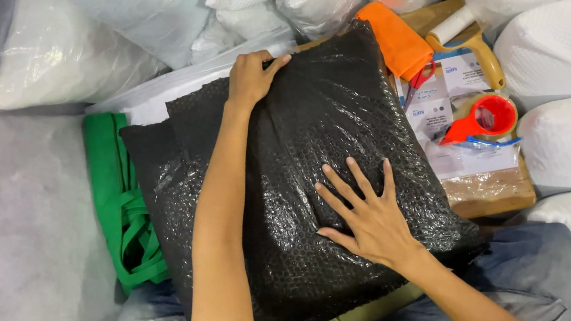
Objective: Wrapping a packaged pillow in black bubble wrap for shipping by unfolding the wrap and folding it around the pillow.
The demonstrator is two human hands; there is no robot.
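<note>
A large bundle wrapped in black bubble wrap lies across my lap on blue jeans. My left hand reaches over it and curls its fingers around the far top edge. Flat on the wrap's middle, fingers spread, rests my right hand, pressing down and holding nothing. A yellowish edge peeks out beneath the bundle's near side.
A red tape dispenser, red-handled scissors, an orange cloth and a yellow-handled roller lie on a cardboard box at right. Green bags sit left. White plastic-wrapped pillows surround the spot. Grey floor lies left.
</note>
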